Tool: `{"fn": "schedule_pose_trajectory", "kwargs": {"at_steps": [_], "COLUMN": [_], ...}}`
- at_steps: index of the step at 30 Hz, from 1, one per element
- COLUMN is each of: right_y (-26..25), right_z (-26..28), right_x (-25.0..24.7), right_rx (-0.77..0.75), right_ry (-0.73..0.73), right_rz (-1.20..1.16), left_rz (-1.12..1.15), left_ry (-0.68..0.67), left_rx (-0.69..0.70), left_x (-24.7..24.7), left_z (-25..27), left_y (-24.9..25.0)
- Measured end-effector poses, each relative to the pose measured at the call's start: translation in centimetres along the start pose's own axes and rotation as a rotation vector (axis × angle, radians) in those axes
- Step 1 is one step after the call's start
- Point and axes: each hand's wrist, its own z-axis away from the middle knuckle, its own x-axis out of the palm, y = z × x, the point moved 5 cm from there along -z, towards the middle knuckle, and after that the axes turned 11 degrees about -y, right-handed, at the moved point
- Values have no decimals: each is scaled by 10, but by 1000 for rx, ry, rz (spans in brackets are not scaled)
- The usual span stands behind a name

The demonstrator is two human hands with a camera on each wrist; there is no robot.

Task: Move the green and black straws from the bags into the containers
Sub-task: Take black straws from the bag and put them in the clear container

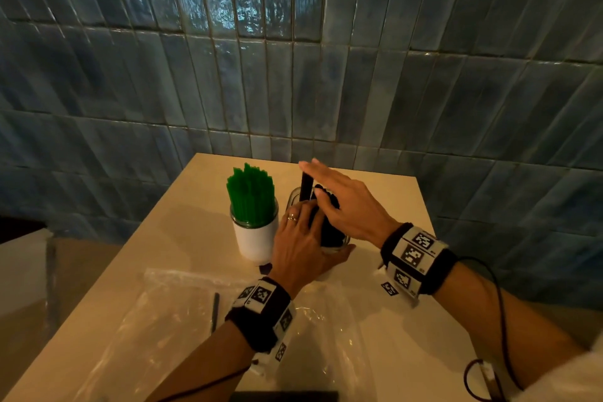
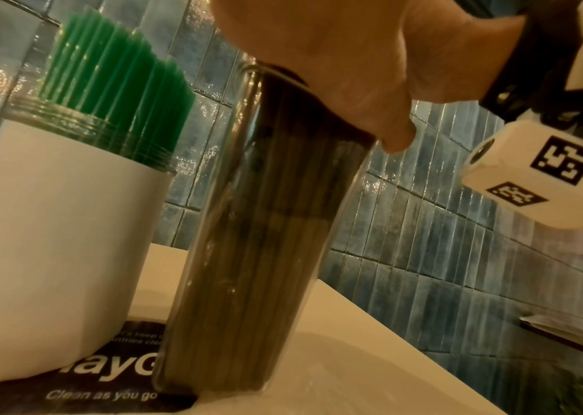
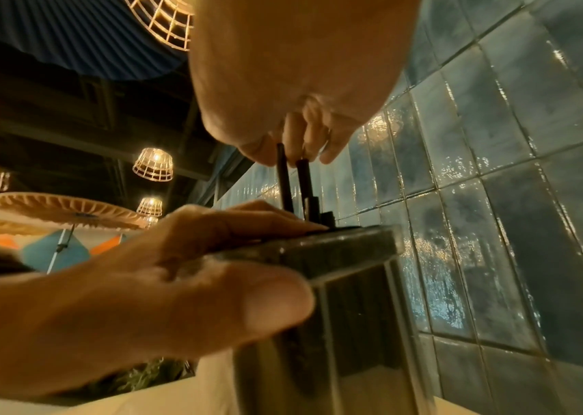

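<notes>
A clear glass jar (image 1: 336,246) (image 2: 257,252) (image 3: 353,294) packed with black straws (image 1: 329,232) stands mid-table. My left hand (image 1: 303,245) (image 3: 176,275) grips the jar near its rim, thumb round the right side. My right hand (image 1: 339,196) (image 3: 282,84) lies flat over the jar, its straight fingers pressing on the tops of a few taller black straws (image 1: 305,186) (image 3: 289,182). Just left of the jar, green straws (image 1: 251,199) (image 2: 115,84) fill a white container (image 1: 256,238) (image 2: 51,238). One black straw (image 1: 215,310) lies on a clear bag (image 1: 169,330) in front.
A second clear bag (image 1: 329,336) lies under my left forearm. A black printed card (image 2: 87,393) sits under the two containers. The cream table (image 1: 391,206) ends at a blue tiled wall (image 1: 293,75) behind and drops off at left and right.
</notes>
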Motion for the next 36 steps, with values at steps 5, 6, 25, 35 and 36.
{"fn": "schedule_pose_trajectory", "kwargs": {"at_steps": [5, 6, 25, 35, 36], "right_y": [-4, -7, 38, 52, 53], "right_z": [-6, -8, 0, -4, -3], "right_x": [7, 9, 21, 29, 31], "right_rx": [-7, -2, 205, 241, 239], "right_ry": [-89, -124, -246, -291, -274], "right_rz": [-4, -1, 32, 3, 6], "left_rz": [-21, -34, 40, 15, 39], "left_ry": [5, 3, -100, -214, -207], "left_rx": [-21, -17, -52, -94, -101], "left_x": [1, 1, 3, 4, 3], "left_z": [-1, -2, -14, -30, -30], "left_y": [-3, -3, 1, -5, -6]}}
